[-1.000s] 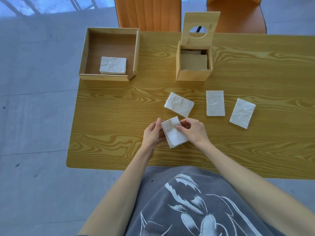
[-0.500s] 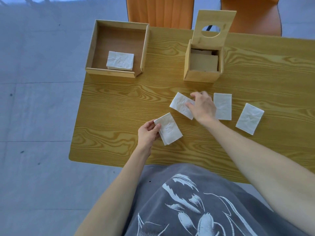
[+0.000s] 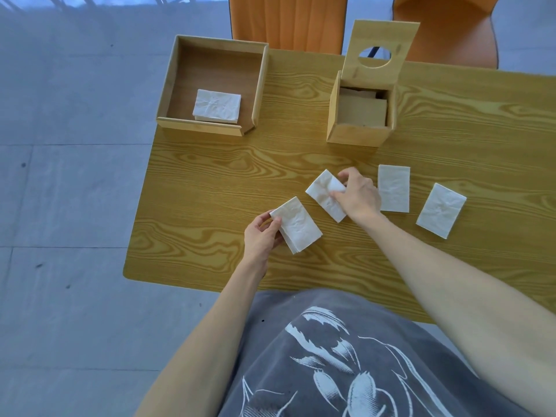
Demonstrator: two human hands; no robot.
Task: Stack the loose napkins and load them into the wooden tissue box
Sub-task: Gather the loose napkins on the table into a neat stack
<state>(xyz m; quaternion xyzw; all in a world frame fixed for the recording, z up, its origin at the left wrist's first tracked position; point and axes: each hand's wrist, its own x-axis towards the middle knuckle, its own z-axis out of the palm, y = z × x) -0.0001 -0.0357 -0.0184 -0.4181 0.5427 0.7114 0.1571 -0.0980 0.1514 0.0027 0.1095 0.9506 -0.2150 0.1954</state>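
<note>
My left hand pinches the near-left edge of a folded white napkin just above the table. My right hand grips a second napkin and curls its far corner up. Two more napkins lie flat to the right, one upright and one tilted. The wooden tissue box stands behind them with its lid hinged up, a round hole in the lid, brown card inside.
A shallow wooden tray at the table's far left holds a small stack of napkins. Two orange chairs stand behind the wooden table. The table's left edge drops to grey floor.
My right hand left the napkin held by my left hand, reached up-right to the napkin beyond it and now lifts its corner. My left hand keeps its napkin.
</note>
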